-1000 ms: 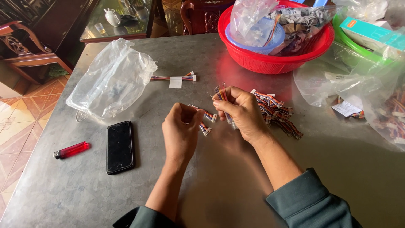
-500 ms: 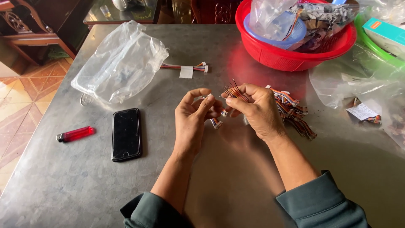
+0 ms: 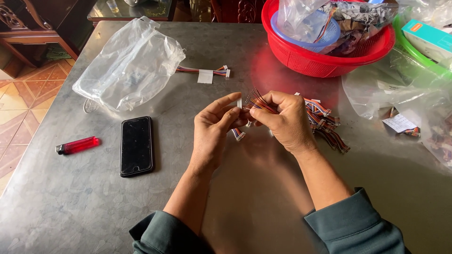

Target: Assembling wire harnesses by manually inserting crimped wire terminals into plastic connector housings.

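Observation:
My right hand (image 3: 284, 121) grips a small bundle of coloured wire leads (image 3: 258, 101), its bare ends fanned up and to the left. My left hand (image 3: 215, 128) meets it from the left, thumb and forefinger pinching a small white connector (image 3: 239, 102) at the bundle's tip. Another short lead with a white plug (image 3: 238, 134) dangles below the fingers. Behind my right hand lies a pile of similar wire harnesses (image 3: 325, 123) on the grey metal table (image 3: 84, 207).
A black phone (image 3: 136, 145) and a red lighter (image 3: 78, 145) lie to the left. A crumpled clear plastic bag (image 3: 128, 68) and a taped wire bundle (image 3: 205, 73) sit further back. A red basket (image 3: 325, 56) with bags stands at the back right; more plastic bags (image 3: 400, 94) on the right.
Both hands have stayed together over the table's middle; the left fingers have shifted onto the bundle's tip. The view has tilted slightly, so everything sits lower in frame.

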